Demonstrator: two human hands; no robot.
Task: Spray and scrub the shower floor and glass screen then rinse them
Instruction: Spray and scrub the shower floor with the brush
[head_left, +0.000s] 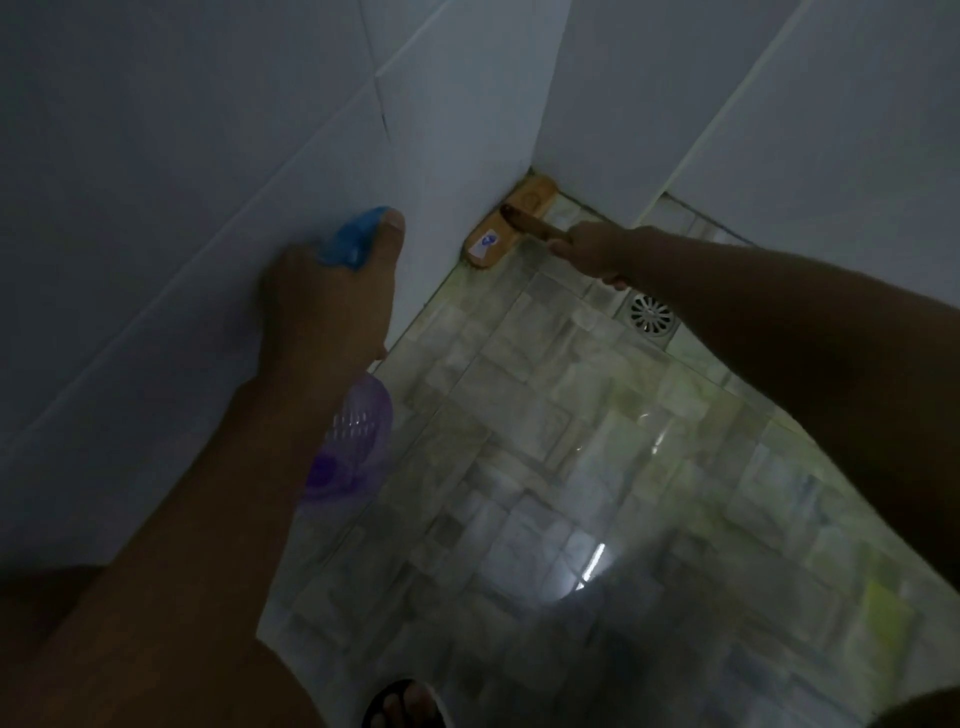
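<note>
Pressing wooden scrub brush (511, 223) into floor corner, right hand (592, 254) gripping handle

Purple spray bottle (353, 447) with blue trigger head, tan wooden brush (506, 223), pale marbled floor tiles (545, 441).

There was one brush (511, 221), one spray bottle (347, 436), one drain (649, 313) and two hands, left (327, 301) and right (592, 252).
</note>
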